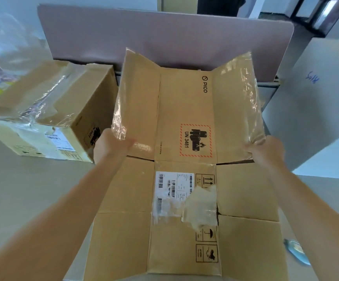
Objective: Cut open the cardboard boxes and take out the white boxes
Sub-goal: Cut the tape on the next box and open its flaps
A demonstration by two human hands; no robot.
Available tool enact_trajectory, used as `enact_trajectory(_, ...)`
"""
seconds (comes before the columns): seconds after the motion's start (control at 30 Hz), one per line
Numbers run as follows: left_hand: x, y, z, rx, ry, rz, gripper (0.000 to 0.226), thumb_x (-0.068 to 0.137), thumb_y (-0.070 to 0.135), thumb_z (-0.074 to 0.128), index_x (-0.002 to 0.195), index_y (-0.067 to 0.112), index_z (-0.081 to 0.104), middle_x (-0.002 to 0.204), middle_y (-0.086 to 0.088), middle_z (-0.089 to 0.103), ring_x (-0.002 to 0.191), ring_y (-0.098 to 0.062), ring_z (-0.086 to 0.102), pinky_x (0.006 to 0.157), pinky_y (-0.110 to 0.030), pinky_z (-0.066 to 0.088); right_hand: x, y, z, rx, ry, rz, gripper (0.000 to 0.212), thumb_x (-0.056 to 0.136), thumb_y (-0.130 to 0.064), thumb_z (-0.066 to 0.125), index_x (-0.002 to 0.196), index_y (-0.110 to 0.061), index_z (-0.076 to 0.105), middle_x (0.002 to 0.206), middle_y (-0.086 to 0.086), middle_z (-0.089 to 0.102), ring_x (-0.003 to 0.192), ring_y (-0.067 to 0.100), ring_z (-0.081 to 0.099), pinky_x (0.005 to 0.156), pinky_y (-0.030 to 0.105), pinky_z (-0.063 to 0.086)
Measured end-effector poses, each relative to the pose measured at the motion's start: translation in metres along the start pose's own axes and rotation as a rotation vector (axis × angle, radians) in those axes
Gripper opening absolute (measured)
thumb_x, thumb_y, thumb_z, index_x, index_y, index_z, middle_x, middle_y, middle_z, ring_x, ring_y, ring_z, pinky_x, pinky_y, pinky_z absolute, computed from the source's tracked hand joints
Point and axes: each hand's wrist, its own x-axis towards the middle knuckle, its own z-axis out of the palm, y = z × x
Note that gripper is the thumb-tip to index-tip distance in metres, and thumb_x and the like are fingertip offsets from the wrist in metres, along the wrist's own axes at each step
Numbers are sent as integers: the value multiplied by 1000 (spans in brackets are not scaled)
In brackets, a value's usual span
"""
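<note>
Both bare forearms reach forward and converge slightly, the left hand (111, 145) gripping one side flap of the flattened cardboard box (187, 159) with its thumb across the top, the right hand (266, 149) pinching the opposite flap's near corner with curled fingers.

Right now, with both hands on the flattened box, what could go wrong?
1. The blue tool lies by the table edge, near the right arm; a bump might knock it off.
2. The raised flaps hide the far desk, so pushing the carton forward might hit the taped box.
</note>
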Motion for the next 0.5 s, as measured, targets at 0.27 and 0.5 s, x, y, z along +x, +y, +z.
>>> enact_trajectory(0.27,-84,7,-53,-118,286,-1,13,72,14,65,76,11,53,60,1,47,70,-27,50,52,-29,33,-44,-27,-30,222,2,-265,21,76,-18,67,88,-3,57,79,9,56,72,23,51,60,28,37)
enact_trajectory(0.5,-157,-21,-103,-324,565,31,27,74,14,70,95,14,54,96,-8,61,94,-28,60,79,-42,51,-99,-50,-49,396,-71,-479,21,76,-15,67,90,-4,55,75,5,55,65,20,48,47,23,30)
